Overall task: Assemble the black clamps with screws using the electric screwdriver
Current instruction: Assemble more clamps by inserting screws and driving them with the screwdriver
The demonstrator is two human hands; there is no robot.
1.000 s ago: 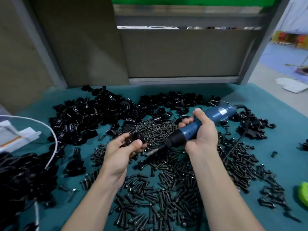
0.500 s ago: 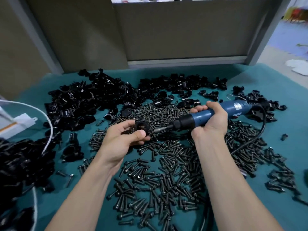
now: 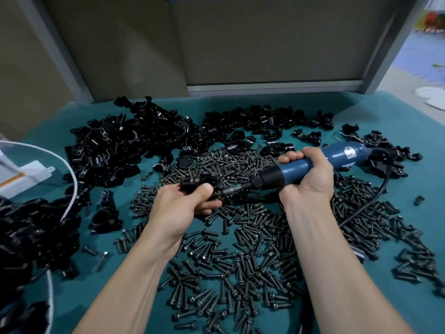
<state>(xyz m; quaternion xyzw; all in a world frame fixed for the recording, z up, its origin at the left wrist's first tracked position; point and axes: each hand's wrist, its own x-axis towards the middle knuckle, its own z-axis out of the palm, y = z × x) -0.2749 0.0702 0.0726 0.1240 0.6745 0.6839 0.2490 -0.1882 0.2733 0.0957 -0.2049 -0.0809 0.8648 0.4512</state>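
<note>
A bench (image 3: 428,179) draped in teal cloth carries the job. Black clamps (image 3: 115,145) are heaped along its far edge and left side, and dark screws (image 3: 240,261) are spread across the middle and toward the near edge.

The screwdriver's black cord (image 3: 375,198) trails over the screws toward the right edge. If it snags there, it would likely tug the tool off line. The right hand (image 3: 308,182) is wrapped round the barrel of the blue electric screwdriver (image 3: 342,154), which lies almost level. The left hand (image 3: 183,206) pinches one clamp (image 3: 190,184) above the bench's centre, held by thumb and fingers alone. The tool's torque could twist the unsupported clamp out of that pinch. The bit (image 3: 232,189) meets the clamp just beside the thumb, so a slip could catch skin. A bit that is not square to the hole could cross the thread. Whether a screw already sits on the tip is too small to tell.

The cloth looks soft and matte. The clamps are glossy black, with curved saddles and bored lugs, and they tangle where they are piled. The screwdriver is a smooth cylinder with a black collar and a slim metal bit. The screws are short, dull and flanged at the head, and would roll easily.
</note>
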